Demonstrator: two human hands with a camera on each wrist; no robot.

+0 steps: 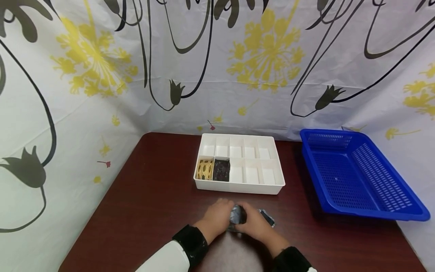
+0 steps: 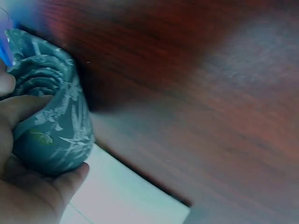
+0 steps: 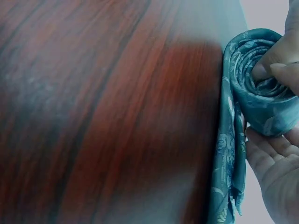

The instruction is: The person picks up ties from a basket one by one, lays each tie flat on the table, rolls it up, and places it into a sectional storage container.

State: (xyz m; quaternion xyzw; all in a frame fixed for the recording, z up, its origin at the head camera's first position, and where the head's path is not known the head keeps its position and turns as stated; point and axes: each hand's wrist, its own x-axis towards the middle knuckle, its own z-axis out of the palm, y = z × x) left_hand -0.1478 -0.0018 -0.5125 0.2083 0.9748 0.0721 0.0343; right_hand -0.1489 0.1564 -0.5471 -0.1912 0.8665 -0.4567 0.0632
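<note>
Both hands hold a grey-green necktie (image 1: 235, 214) with a pale leafy pattern, wound into a coil over the table. My left hand (image 1: 219, 213) grips the coil from its left side; in the left wrist view, a digit reaches into the open end of the coiled necktie (image 2: 58, 135) and a fingertip supports it below. My right hand (image 1: 255, 225) grips the other side, with fingers at the centre of the coil and more underneath. An unrolled tail (image 1: 267, 218) lies past the right hand, and it shows as a folded strip in the right wrist view.
Behind the hands stands a white divided box (image 1: 238, 187). Its front-left compartments hold a yellow patterned roll (image 1: 205, 169) and a dark roll (image 1: 221, 170). A blue plastic basket (image 1: 363, 211) stands at the right of the dark red table (image 1: 136, 211). Flower-printed cloth hangs behind.
</note>
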